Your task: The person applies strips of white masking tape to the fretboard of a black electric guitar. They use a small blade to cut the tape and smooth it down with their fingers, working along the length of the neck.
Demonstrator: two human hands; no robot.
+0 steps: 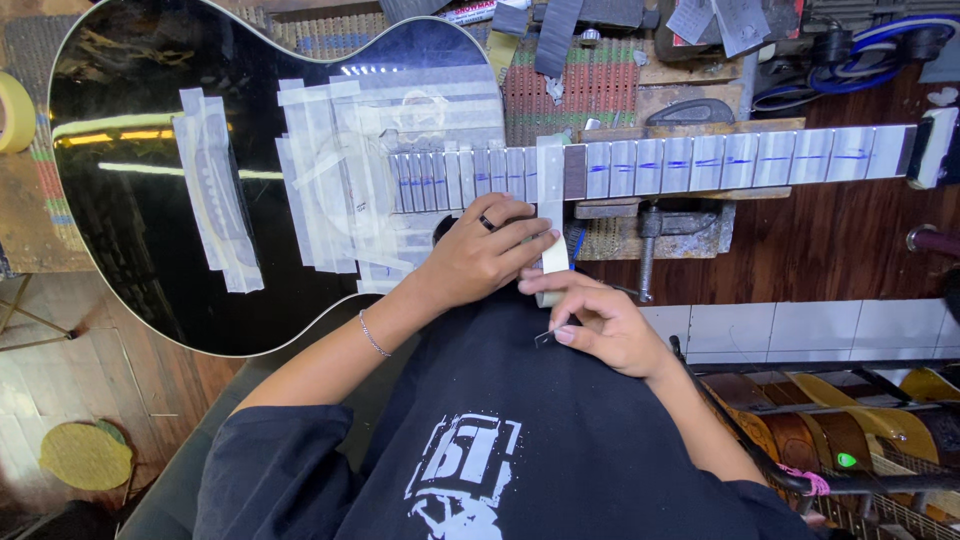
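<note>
A black acoustic guitar (pixel 140 200) lies flat, its neck (pixel 700 160) pointing right. Pale masking tape strips cover the fretboard and the body around the soundhole (pixel 350 170). One strip of tape (pixel 550 170) runs from the fretboard down to a roll of masking tape (pixel 550 275). My left hand (pixel 480 255), with a dark ring and a bracelet, is closed on that roll just below the neck. My right hand (pixel 605 325) sits beside it, pinching a small thin blade (pixel 545 338), its forefinger touching the roll.
A metal clamp (pixel 650 245) hangs under the neck support. A yellow tape roll (pixel 12 110) sits at the left edge. Blue cables (pixel 850 60) and clutter fill the far bench. Several guitars (pixel 850 425) stand in a rack at lower right.
</note>
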